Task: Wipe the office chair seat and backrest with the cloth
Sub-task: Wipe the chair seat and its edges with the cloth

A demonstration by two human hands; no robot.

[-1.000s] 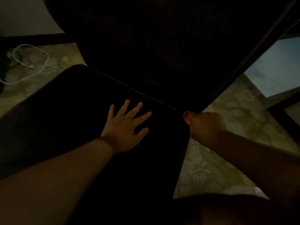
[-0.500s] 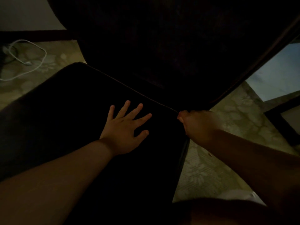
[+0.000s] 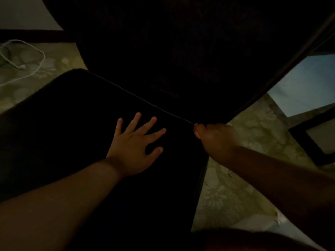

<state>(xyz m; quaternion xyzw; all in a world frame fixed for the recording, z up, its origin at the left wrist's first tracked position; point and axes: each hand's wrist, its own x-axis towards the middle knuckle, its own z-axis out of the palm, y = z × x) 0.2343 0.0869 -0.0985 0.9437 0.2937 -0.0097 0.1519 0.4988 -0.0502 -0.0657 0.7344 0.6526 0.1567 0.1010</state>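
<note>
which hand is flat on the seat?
The left hand, fingers spread, palm down on the seat. The right hand is curled at the seat's corner.

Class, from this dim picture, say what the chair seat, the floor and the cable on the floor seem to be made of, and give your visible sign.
Chair seat: probably dark matte fabric or leatherette with a piped edge seam; too dim to settle.
Floor: likely glossy stone or patterned tile, mottled pale green, faintly reflective.
Cable: apparently white plastic-sheathed cord, smooth, lying in loose loops.

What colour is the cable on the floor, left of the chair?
White cable, seen in the head view.
</note>
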